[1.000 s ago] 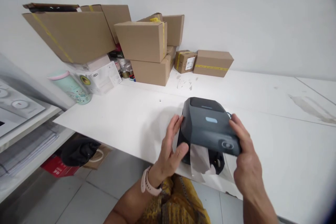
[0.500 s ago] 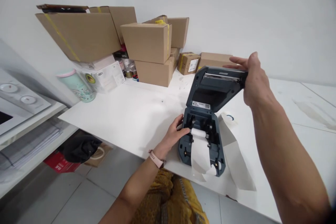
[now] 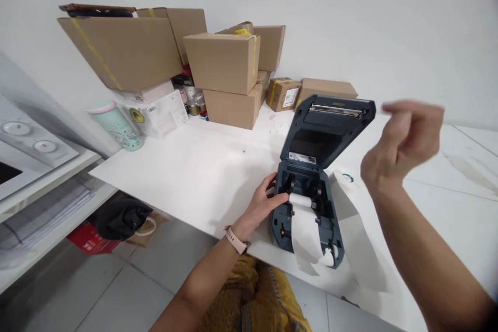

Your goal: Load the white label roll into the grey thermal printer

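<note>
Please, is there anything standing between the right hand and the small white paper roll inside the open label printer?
Nothing visible blocks the way from the right hand to the paper roll. The raised lid stands behind the roll; the left hand is beside it.
</note>
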Demonstrator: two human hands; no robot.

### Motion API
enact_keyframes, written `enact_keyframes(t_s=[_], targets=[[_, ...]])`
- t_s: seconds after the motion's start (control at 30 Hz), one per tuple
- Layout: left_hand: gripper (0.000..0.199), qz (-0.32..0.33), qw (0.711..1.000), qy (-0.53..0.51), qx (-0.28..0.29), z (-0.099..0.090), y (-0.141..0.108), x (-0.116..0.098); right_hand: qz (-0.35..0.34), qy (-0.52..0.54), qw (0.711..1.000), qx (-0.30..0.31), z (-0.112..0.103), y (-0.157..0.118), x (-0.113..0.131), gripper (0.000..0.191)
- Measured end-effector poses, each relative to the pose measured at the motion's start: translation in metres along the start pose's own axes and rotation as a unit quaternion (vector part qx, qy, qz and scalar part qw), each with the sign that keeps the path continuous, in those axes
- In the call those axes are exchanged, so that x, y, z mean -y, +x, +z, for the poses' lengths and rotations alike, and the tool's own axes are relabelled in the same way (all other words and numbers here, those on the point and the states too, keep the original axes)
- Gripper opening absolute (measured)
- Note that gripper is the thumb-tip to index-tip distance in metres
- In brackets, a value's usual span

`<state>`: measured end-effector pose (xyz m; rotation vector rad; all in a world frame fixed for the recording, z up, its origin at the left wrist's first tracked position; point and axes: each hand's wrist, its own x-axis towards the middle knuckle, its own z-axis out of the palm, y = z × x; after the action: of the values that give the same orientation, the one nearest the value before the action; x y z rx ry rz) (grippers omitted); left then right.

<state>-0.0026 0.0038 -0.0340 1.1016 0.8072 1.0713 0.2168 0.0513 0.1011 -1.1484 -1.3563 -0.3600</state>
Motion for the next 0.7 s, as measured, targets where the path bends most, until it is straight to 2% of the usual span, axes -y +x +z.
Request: enact_keyframes(t_s=[0.03, 0.07, 0.1, 0.13, 0.17, 0.2, 0.27, 0.3, 0.5, 0.6, 0.7], targets=[[0.078, 0.001, 1.0, 0.005, -0.004, 0.0, 0.002, 0.0, -0.03, -0.018, 0.999, 0.026, -0.008, -0.017, 0.003, 0.039], [0.079, 0.002, 1.0, 0.012, -0.008, 0.0, 0.004, 0.001, -0.063, -0.035, 0.993, 0.095, -0.014, -0.034, 0.004, 0.038], [0.079, 0.0, 1.0, 0.019, -0.012, 0.001, 0.007, 0.001, -0.09, -0.058, 0.973, 0.206, -0.018, -0.048, 0.004, 0.037], [0.08, -0.001, 1.0, 0.027, -0.013, 0.001, 0.01, 0.002, -0.109, -0.08, 0.937, 0.323, -0.019, -0.059, 0.003, 0.036], [0.081, -0.003, 0.999, 0.036, -0.014, 0.001, 0.012, 0.002, -0.126, -0.107, 0.888, 0.429, -0.019, -0.068, 0.001, 0.034], [0.082, -0.005, 0.999, 0.045, -0.013, 0.001, 0.015, 0.002, -0.137, -0.13, 0.839, 0.511, -0.016, -0.074, -0.001, 0.033], [0.083, -0.005, 0.998, 0.06, -0.012, 0.001, 0.019, 0.003, -0.15, -0.162, 0.763, 0.607, -0.007, -0.079, -0.003, 0.033], [0.083, -0.004, 0.998, 0.066, -0.009, 0.0, 0.021, 0.004, -0.156, -0.17, 0.738, 0.634, -0.002, -0.078, -0.004, 0.033], [0.104, -0.014, 0.995, 0.095, -0.023, -0.003, 0.018, 0.009, -0.152, -0.171, 0.654, 0.721, 0.012, -0.069, 0.005, 0.03], [0.104, 0.036, 0.989, 0.144, -0.019, -0.005, 0.013, 0.009, -0.134, -0.154, 0.637, 0.743, 0.014, -0.068, 0.009, 0.032], [0.1, 0.06, 0.984, 0.166, -0.013, -0.007, 0.01, 0.008, -0.117, -0.126, 0.634, 0.754, 0.012, -0.06, 0.007, 0.042]])
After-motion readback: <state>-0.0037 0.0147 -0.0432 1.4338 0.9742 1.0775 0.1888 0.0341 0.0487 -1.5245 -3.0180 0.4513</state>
